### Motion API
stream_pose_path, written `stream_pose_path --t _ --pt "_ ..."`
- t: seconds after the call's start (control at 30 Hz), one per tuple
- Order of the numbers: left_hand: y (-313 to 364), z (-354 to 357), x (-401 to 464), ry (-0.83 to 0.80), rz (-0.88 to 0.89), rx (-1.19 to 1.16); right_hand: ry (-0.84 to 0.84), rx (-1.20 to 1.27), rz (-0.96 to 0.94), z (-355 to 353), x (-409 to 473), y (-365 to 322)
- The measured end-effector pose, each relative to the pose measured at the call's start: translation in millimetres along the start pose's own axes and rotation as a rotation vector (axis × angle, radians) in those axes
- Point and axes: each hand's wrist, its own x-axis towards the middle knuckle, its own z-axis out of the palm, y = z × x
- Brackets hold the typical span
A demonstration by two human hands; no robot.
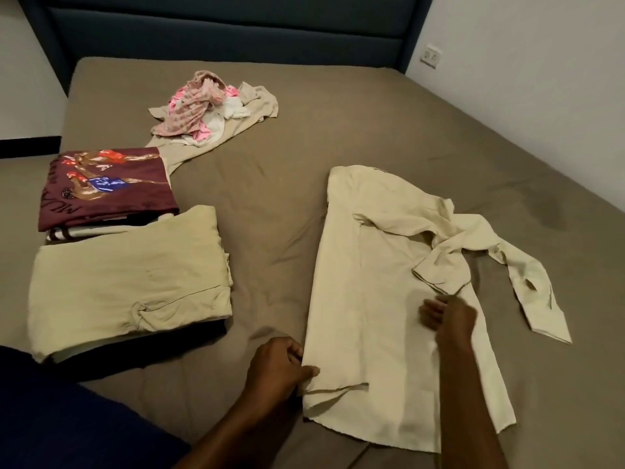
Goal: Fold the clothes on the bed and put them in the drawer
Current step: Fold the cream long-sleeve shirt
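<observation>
- Cream long-sleeved shirt (382, 275) lay partly folded on the near right of the bed (277, 198), collar end toward the headboard (230, 25), hem toward me.
- One sleeve (527, 282) trailed off to the right across the brown sheet, cuff loose.
- Left hand (280, 367) pinched the shirt's near left hem corner, fingers curled on the cloth.
- Right hand (446, 316) rested on the shirt's middle by the bunched sleeve; fingers looked fairly straight, blurred, so I could not tell whether they held any fabric.
- I noted a folded beige garment (128, 286) on the near left, touching a folded maroon printed shirt (108, 187) just behind it.
- Unfolded heap (209, 106), pink patterned and white pieces over a beige one, sat farther back near the middle.
- Wall socket (431, 55) at the upper right.
</observation>
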Motion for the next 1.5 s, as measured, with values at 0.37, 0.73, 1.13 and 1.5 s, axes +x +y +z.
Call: stream_pose_path --t 0.37,0.73,1.13,1.5 --pt "-21 -19 -32 -0.300 -0.120 -0.372 -0.248 -0.576 -0.170 4 -145 77" --pt "-34 -22 -56 -0.311 -0.312 -0.596 -0.126 -1.088 -0.457 4 -158 87" --pt "-43 -33 -67 -0.302 -0.047 -0.340 -0.210 -1.138 -0.503 6 -146 83" --pt "-27 -38 -55 -0.104 0.074 0.078 -0.415 -1.095 -0.401 -1 -117 55"
